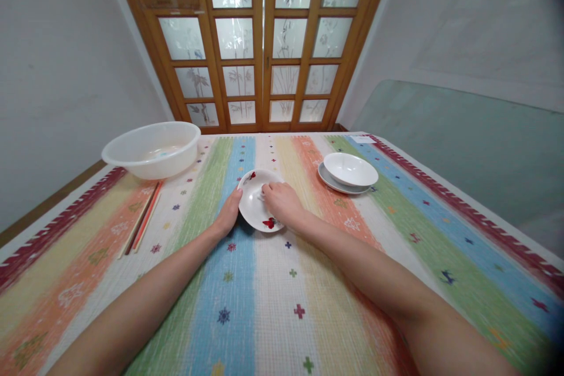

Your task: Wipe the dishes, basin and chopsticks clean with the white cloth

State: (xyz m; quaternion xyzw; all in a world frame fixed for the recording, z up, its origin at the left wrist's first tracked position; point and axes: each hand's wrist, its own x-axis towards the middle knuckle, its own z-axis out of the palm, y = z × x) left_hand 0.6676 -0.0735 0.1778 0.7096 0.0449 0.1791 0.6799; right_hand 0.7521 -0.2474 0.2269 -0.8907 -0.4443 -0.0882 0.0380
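A white dish (252, 211) with red flower patterns is tilted up a little over the middle of the striped tablecloth. My left hand (229, 211) grips its left rim, thumb at the edge and the other fingers mostly hidden behind. Inside the dish, my right hand (282, 202) is closed with its fingers pinched on a small white wad (261, 195), pressed to the dish's inner surface. Whether the wad is cloth or tissue I cannot tell.
A translucent white basin (176, 161) stands at the far left. Several chopsticks (141, 220) lie in front of it. To the right, a white bowl (352, 169) rests on a plate (337, 185). A small white paper (362, 139) lies near the table's far right corner.
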